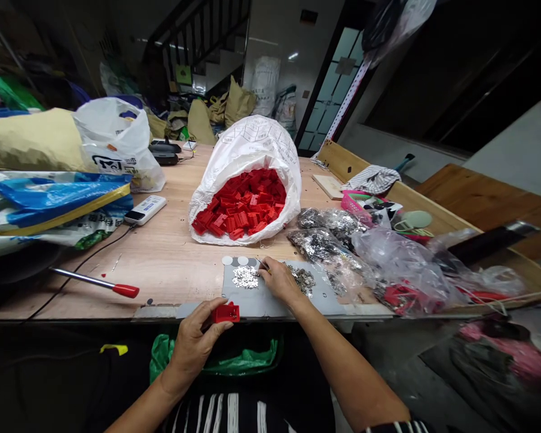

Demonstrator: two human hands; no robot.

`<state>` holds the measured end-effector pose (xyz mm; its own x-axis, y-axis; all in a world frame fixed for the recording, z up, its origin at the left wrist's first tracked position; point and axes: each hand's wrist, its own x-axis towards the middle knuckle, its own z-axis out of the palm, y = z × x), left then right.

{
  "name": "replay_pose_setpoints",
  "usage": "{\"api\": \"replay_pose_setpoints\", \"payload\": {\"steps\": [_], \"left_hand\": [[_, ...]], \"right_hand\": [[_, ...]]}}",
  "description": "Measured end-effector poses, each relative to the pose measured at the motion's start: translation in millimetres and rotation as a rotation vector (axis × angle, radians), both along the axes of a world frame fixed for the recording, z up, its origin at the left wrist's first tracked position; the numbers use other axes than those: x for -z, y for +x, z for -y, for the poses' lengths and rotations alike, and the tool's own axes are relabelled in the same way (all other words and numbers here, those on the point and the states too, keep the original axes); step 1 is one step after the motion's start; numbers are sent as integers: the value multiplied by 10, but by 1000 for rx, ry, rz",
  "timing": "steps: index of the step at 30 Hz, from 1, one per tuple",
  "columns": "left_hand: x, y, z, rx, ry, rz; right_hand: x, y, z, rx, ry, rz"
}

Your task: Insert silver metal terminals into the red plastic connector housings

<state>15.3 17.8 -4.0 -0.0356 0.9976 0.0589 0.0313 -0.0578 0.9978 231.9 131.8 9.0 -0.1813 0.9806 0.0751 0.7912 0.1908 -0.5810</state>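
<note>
My left hand (199,331) grips a small red plastic housing (228,313) between thumb and fingers at the table's front edge. Its open side faces up, and tiny metal bits seem to sit inside. My right hand (277,279) is closed over a grey mat (270,299), pinching a slender tool (262,263) whose kind is mostly hidden by the fingers. Left of that hand lies a pile of small shiny metal pieces (245,277). To its right is a second pile of duller metal pieces (303,279), partly behind the hand.
A white sack (256,141) lies open towards me, full of red plastic housings (243,207). Clear bags of metal parts (324,243) crowd the right. On the left are a red-handled metal rod (126,290), a white power strip (146,209) and stacked bags. A green bag (243,361) hangs below the edge.
</note>
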Motion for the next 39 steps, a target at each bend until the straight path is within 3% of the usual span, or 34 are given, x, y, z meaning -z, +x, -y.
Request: {"api": "replay_pose_setpoints", "payload": {"steps": [3, 9, 13, 17, 23, 31, 36, 39], "left_hand": [[-31, 6, -7, 2, -54, 66], [9, 59, -17, 117, -251, 388], [-10, 92, -29, 121, -276, 478], [-70, 113, -39, 95, -266, 553], [-111, 119, -30, 127, -302, 597], [-121, 93, -31, 166, -331, 674], [-111, 89, -28, 217, -306, 644], [-88, 89, -35, 236, -296, 619]], "right_hand": [[-33, 20, 94, -24, -12, -102], [8, 17, 251, -76, -103, -288], [-30, -41, 362, -98, -154, -386], [-172, -155, 583, -205, -189, -532], [-283, -303, 854, -303, -64, -397], [-253, -248, 884, -537, 130, -284], [-269, -223, 864, -595, 54, -238], [-248, -231, 859, -535, -44, -321]]}}
